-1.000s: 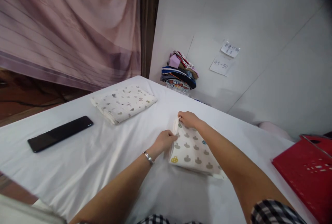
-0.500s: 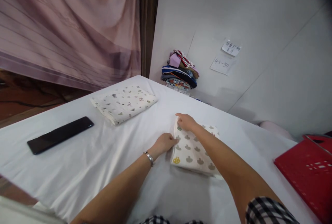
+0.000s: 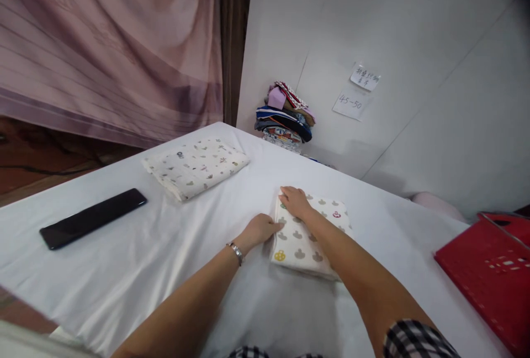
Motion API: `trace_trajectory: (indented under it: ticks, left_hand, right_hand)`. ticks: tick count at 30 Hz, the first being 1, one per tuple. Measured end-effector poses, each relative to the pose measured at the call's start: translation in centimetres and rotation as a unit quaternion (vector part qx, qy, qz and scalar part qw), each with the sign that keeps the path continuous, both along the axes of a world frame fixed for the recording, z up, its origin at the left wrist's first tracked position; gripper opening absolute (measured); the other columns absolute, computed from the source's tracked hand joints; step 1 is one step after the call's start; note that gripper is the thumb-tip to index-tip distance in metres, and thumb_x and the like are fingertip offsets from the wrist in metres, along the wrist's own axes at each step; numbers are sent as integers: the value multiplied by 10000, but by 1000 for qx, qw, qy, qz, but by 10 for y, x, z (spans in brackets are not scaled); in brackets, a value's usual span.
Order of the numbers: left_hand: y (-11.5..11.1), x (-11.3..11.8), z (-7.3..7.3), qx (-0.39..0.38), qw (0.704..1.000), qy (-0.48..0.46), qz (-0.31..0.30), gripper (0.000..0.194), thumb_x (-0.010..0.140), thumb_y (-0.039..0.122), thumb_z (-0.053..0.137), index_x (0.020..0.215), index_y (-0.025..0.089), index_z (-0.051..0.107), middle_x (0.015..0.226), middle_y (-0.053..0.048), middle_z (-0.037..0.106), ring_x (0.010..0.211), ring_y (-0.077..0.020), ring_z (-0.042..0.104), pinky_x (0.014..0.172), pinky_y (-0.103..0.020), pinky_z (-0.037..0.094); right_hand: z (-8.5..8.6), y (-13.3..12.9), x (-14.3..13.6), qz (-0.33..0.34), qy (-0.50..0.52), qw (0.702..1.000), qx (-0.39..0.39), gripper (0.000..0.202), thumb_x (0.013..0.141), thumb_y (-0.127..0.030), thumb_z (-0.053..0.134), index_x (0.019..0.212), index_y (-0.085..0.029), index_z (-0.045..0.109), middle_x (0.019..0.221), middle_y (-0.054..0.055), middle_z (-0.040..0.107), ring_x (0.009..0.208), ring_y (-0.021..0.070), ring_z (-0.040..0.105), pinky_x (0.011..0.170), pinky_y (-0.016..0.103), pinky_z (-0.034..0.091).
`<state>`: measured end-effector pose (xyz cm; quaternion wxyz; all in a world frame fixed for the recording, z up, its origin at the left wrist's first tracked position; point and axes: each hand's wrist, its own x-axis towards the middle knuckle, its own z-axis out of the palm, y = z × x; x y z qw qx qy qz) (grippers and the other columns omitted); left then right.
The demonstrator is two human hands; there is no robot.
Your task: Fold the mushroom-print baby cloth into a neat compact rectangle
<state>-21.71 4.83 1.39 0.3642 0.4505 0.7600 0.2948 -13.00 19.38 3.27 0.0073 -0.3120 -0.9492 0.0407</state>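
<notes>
A folded white cloth [image 3: 306, 245] printed with grey mushroom shapes, plus a yellow and a red one, lies before me on the white-covered table. My left hand [image 3: 260, 229], with a bracelet at the wrist, pinches its left edge between thumb and fingers. Over the far left corner my right hand [image 3: 295, 201] rests with fingers stretched across the top; its forearm hides the cloth's right part. Farther left lies another folded white cloth [image 3: 199, 167] with small leaf-like prints, apart from both hands.
A black phone-like slab [image 3: 93, 218] lies on the white table cover [image 3: 165, 258] at left. Folded clothes [image 3: 285, 115] are stacked beyond the far edge by the wall. A red bag-like object [image 3: 480, 269] stands at right. Paper notes [image 3: 350, 105] hang on the wall.
My right hand has shifted slightly down onto the mushroom-print cloth's corner, its fingers flatter now. My left hand keeps its place at the edge. The view has moved slightly.
</notes>
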Motion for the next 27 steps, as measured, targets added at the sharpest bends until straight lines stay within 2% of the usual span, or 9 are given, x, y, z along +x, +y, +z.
trace_trajectory:
  ticks: [4, 9, 13, 19, 23, 27]
  left_hand:
    - [-1, 2, 2, 0, 1000, 8, -3, 393, 730, 494, 531, 517, 164, 522, 502, 12, 490, 526, -120, 437, 506, -253, 263]
    - [0, 3, -2, 4, 999, 37, -13, 363, 735, 474, 511, 534, 170, 512, 532, 11, 509, 528, -122, 438, 504, -258, 257]
    - [0, 3, -3, 11, 998, 55, -14, 373, 755, 480, 490, 547, 172, 522, 578, -10, 562, 568, -140, 485, 517, -261, 267]
    - [-1, 5, 0, 17, 997, 75, -22, 399, 790, 495, 454, 563, 178, 541, 644, -43, 627, 631, -165, 545, 544, -254, 295]
    - [0, 5, 2, 5, 995, 98, -26, 397, 802, 488, 434, 587, 177, 556, 658, -57, 638, 648, -178, 564, 545, -255, 299]
    - [-2, 3, 10, -8, 991, 129, -25, 332, 804, 448, 448, 673, 177, 587, 717, -68, 655, 705, -187, 584, 572, -254, 322]
  right_hand:
    - [-8, -13, 2, -10, 35, 999, 13, 486, 943, -395, 284, 1363, -164, 365, 1464, 120, 307, 1364, 235, 183, 1062, 465, 130]
    - [-15, -19, -4, 18, 1, 1000, -13, 464, 933, -404, 312, 1336, -202, 421, 1474, 76, 304, 1367, 217, 195, 1087, 463, 83]
    - [-8, -20, -5, 15, 3, 1000, -23, 482, 935, -405, 307, 1360, -195, 393, 1478, 80, 294, 1372, 228, 190, 1087, 478, 94]
    - [4, -43, 23, -3, 52, 997, -50, 543, 942, -443, 260, 1417, -182, 291, 1513, 88, 193, 1399, 225, 82, 1100, 464, 84]
    - [-3, -59, 42, -11, 54, 996, -69, 532, 942, -450, 257, 1403, -190, 316, 1502, 87, 227, 1393, 233, 118, 1097, 490, 96]
    - [-12, -63, 46, -20, 66, 996, -60, 531, 946, -466, 233, 1392, -196, 332, 1500, 85, 237, 1388, 232, 142, 1097, 499, 104]
